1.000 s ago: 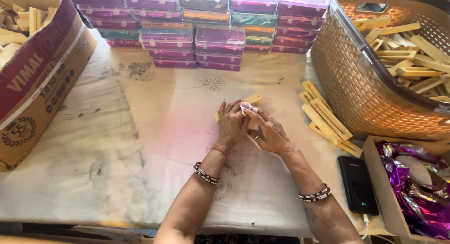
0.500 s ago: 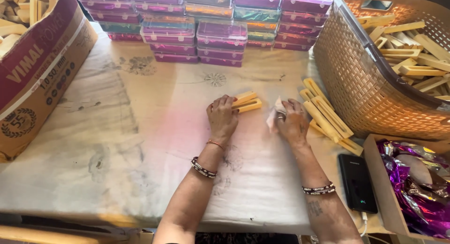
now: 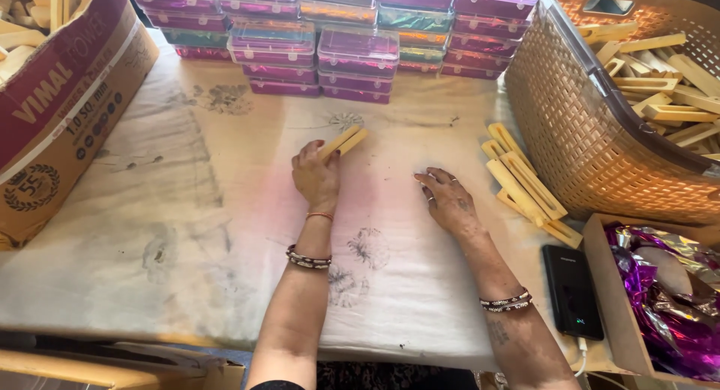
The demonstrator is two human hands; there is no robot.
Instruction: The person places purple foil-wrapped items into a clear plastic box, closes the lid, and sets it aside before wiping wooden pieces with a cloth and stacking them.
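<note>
While the left hand (image 3: 315, 178) grips two flat yellow sticks (image 3: 343, 142) between thumb and fingers, it rests them on the cloth (image 3: 150, 232) so they lie side by side. The right hand (image 3: 450, 201) lies flat and open, holding nothing. More smooth sticks (image 3: 525, 181) wait near it, beside the woven basket (image 3: 592, 142). Shiny plastic boxes (image 3: 358, 51) sit stacked behind.
</note>
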